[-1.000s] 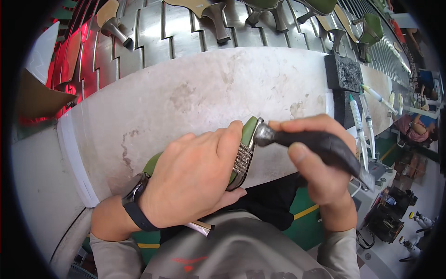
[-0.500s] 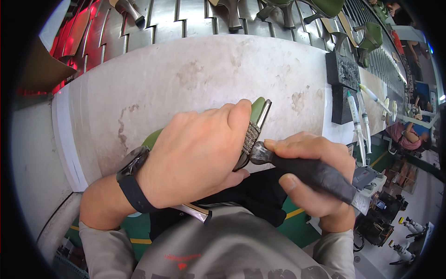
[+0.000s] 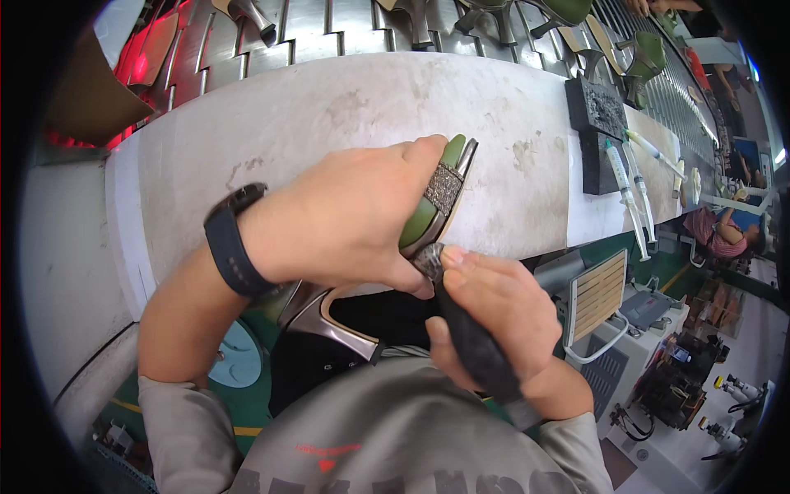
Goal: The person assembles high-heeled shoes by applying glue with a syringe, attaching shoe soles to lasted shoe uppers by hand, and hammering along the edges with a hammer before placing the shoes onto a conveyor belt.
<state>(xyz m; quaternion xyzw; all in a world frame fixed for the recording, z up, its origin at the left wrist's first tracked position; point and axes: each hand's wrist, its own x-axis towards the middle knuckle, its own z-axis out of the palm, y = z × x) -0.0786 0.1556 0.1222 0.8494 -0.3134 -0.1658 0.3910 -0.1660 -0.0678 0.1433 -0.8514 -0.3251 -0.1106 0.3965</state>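
Observation:
My left hand [image 3: 346, 210] is closed around a green high-heeled shoe [image 3: 421, 221], with the thumb below and the fingers over the upper. A glittering band [image 3: 444, 188] crosses the shoe's toe part. Its metallic heel [image 3: 346, 336] points down toward my body, and much of the middle is hidden by the hand. In my right hand [image 3: 502, 317] is a black-wrapped hand tool [image 3: 473, 339] with a rounded grey end, its exact kind unclear. That rounded end [image 3: 429, 259] touches or nearly touches the shoe's edge, close to my left thumb.
Beyond the pale worktable [image 3: 329, 103] runs a metal slat conveyor [image 3: 304, 37] with several shoes, among them a green one [image 3: 646, 58]. Black blocks [image 3: 597, 111] and syringes [image 3: 629, 193] lie at the right end. A brown sheet [image 3: 95, 90] juts in at left. Another person [image 3: 728, 230] sits far right.
The shoe has tilted and shifted so that more of its side and heel shows. My right hand has moved left and swung the tool steeper, its rounded end going from beside the band to lower on the edge.

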